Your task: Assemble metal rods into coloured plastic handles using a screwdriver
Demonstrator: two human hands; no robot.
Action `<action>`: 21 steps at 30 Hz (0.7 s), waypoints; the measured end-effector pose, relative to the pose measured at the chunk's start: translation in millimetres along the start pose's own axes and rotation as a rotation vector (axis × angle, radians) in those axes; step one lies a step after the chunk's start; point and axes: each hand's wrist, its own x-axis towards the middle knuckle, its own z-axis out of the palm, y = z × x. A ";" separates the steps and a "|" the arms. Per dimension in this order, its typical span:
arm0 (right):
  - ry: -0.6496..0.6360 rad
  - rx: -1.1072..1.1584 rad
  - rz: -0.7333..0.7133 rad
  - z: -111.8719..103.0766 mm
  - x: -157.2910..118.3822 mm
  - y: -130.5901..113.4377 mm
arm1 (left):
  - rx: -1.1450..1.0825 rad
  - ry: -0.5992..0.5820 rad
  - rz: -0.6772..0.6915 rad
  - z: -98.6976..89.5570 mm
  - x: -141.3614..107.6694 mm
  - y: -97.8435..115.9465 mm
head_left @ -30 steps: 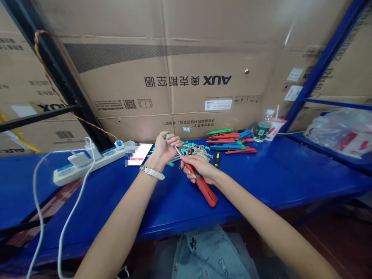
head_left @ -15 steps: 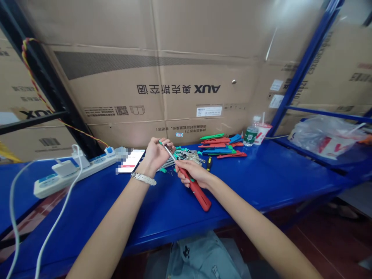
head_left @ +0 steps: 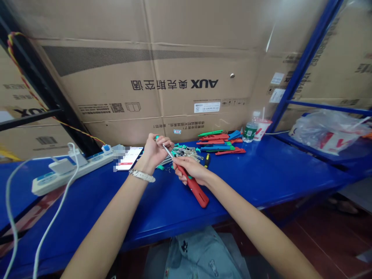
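Note:
My left hand [head_left: 158,150], palm turned up, has its fingers curled around the upper part of a slim metal tube [head_left: 167,151]. A small green piece [head_left: 157,137] shows at the thumb side of that hand. My right hand [head_left: 188,167] grips a long red plastic handle [head_left: 199,193] with a slot near its lower end, and its thumb lies where the tube meets the handle. A bit of green shows beside the right fingers. Just behind both hands lies a pile of thin metal parts with green ends [head_left: 190,152].
Red, blue and green plastic handles [head_left: 222,141] lie stacked at the back right, near a yellow-and-black screwdriver [head_left: 207,160], a water bottle [head_left: 250,130] and a paper cup [head_left: 262,130]. A phone [head_left: 130,159] and a power strip [head_left: 93,166] lie left on the blue table [head_left: 250,186].
The camera view has shifted slightly. My left fingers have closed further over the tube, and the green piece sits nearer the thumb. My right hand keeps its grip on the red handle.

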 end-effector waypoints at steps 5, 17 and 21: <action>0.015 -0.015 -0.007 1.0 -0.2 1.6 | 0.026 -0.018 0.003 -3.3 -5.5 -1.6; 0.002 -0.076 -0.013 5.3 0.6 7.2 | -0.053 -0.084 0.005 -11.0 -11.3 10.3; -0.031 -0.083 0.015 4.3 -2.5 7.4 | 0.017 -0.035 0.112 -12.5 -9.1 21.1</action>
